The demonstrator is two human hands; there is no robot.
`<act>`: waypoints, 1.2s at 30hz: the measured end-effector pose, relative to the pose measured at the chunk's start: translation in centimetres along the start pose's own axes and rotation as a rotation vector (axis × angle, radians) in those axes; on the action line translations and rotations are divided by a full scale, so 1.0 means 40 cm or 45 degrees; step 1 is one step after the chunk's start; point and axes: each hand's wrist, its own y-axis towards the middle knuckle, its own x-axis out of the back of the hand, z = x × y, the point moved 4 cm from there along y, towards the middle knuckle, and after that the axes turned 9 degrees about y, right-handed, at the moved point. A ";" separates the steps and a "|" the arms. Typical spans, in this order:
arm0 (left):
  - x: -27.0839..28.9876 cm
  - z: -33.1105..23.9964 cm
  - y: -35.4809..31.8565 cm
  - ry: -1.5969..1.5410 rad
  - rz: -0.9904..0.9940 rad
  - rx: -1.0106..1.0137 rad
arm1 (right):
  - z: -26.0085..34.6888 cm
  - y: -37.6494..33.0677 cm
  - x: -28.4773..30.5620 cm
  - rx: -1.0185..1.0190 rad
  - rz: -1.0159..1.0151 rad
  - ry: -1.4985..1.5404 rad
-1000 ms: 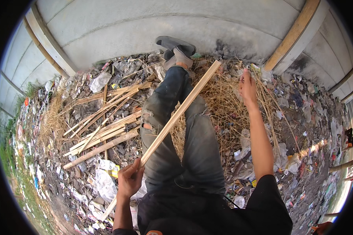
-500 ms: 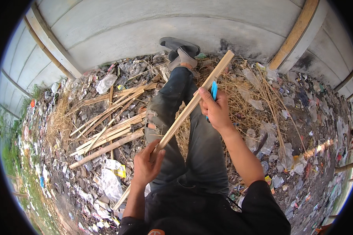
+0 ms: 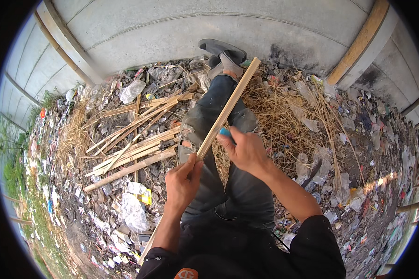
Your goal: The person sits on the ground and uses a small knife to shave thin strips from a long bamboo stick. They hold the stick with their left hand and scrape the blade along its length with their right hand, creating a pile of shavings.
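Note:
A long pale wooden strip slants across my legs, from beside my left forearm up past my knees. My left hand is closed round its lower part, thumb and fingers pinching the strip. My right hand is closed on a blue utility knife, only a short blue end of which shows at the thumb. The knife is close beside the strip's right edge; its blade is hidden, and I cannot tell whether it touches the wood.
Several similar strips and a round pole lie at my left. My outstretched legs in dark trousers end in grey slip-on shoes by a concrete wall. Dry straw, plastic scraps and litter cover the ground.
My right hand has come down and left along the strip, turning so that less of the knife shows. My left hand has shifted slightly up and right, and the strip's far end has moved left.

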 end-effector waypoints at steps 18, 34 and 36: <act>0.011 -0.014 0.033 -0.008 -0.016 -0.005 | -0.007 -0.004 -0.070 0.221 0.101 -0.050; 0.072 0.073 -0.061 -0.076 0.059 0.108 | -0.323 0.115 0.384 -0.553 -0.697 0.797; 0.061 0.056 -0.038 -0.114 0.061 0.106 | -0.231 0.105 0.299 -0.499 -0.545 0.893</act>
